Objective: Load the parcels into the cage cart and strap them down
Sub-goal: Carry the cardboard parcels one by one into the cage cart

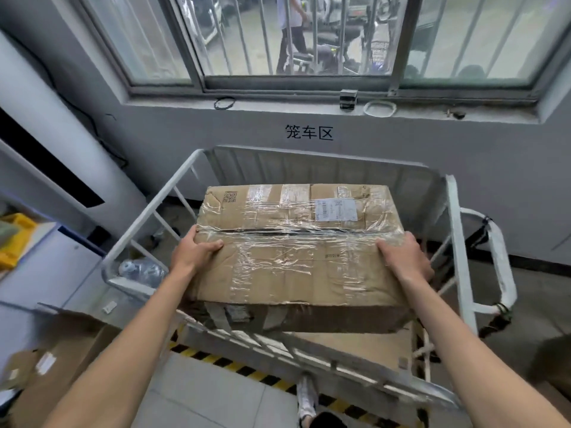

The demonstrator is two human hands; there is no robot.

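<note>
Bulky box (296,251) over the cart (148,211) — film-slick, probably heavy.
Ends clamped — left hand (194,250) and right hand (401,257) hook over the top edges.

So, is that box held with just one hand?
No, the left hand and right hand each grip one end of the box.

Brown parcel (296,257), white cage cart (457,242), yellow-black striped floor tape (247,370)
</note>
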